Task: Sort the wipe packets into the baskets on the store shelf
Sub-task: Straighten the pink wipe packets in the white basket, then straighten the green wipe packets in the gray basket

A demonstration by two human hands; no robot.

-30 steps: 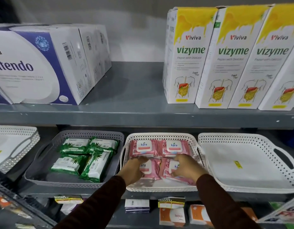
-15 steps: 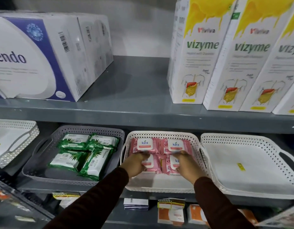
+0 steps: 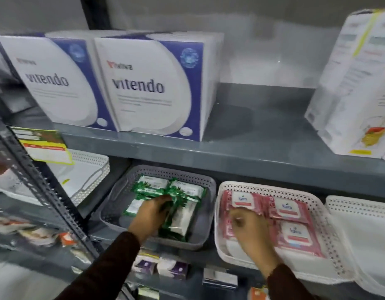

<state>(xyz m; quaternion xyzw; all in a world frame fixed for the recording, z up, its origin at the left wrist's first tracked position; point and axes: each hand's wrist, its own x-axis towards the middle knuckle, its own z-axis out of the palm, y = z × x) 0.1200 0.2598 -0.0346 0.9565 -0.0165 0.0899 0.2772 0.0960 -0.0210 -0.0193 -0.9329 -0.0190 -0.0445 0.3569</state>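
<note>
The green wipe packets [image 3: 183, 204] lie in the grey basket [image 3: 206, 185] on the lower shelf [image 3: 274, 167], and the pink wipe packets [image 3: 289, 215] lie in the white basket [image 3: 317, 204] just beside it on the right. The colours are already apart, so the step in hand looks like tidying the piles rather than carrying packets across.

The left hand [image 3: 149, 216] reaches into the grey basket, its grip curled over the packets at the middle of the pile; whether it pinches one or only presses on it I cannot tell. The right hand [image 3: 250, 229] is over the left half of the white basket, fingers bent down onto a pink packet there; blur hides whether that grip is clenched on it or merely resting.

Three pink packets show label-up, in rows, with their long axes across the basket, parallel to the shelf's front edge. The two green packets at the back edge lie the same way, but the one toward the front edge is skewed, its long axis running back to front and one end tipped up against the wall.

The next move, I judge, calls for turning that skewed green packet flat and square with its neighbours, using a light pinch, since the soft wrappers will likely slide over each other.
</note>
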